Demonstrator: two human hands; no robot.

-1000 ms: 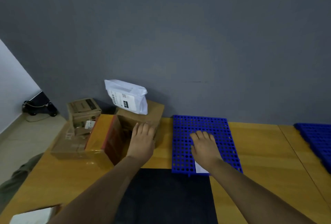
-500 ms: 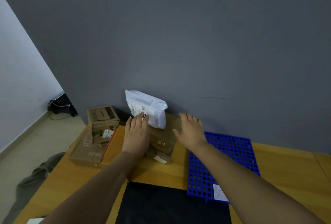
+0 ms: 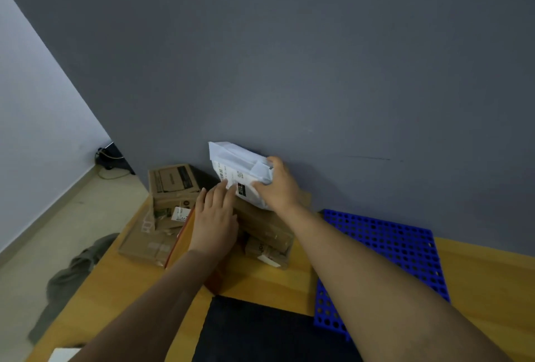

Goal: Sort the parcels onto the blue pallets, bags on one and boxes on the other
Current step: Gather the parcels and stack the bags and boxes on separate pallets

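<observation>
A white plastic mailer bag with a printed label leans against the grey wall on top of a pile of brown cardboard boxes. My right hand grips the bag's right side, fingers curled over its top edge and thumb on its front. My left hand lies flat on the box pile, its straight fingertips touching the bag's lower left edge. A blue perforated pallet lies on the wooden table to the right of the boxes, partly hidden by my right forearm.
More cardboard boxes stand at the table's far left corner, one flat box near the edge. A black mat covers the table's near middle. A white parcel corner shows bottom left. Grey cloth lies on the floor.
My right hand left the pallet, crossed to the pile and took hold of the white bag. My left hand slid up to the bag's lower edge. The view swung left and up.
</observation>
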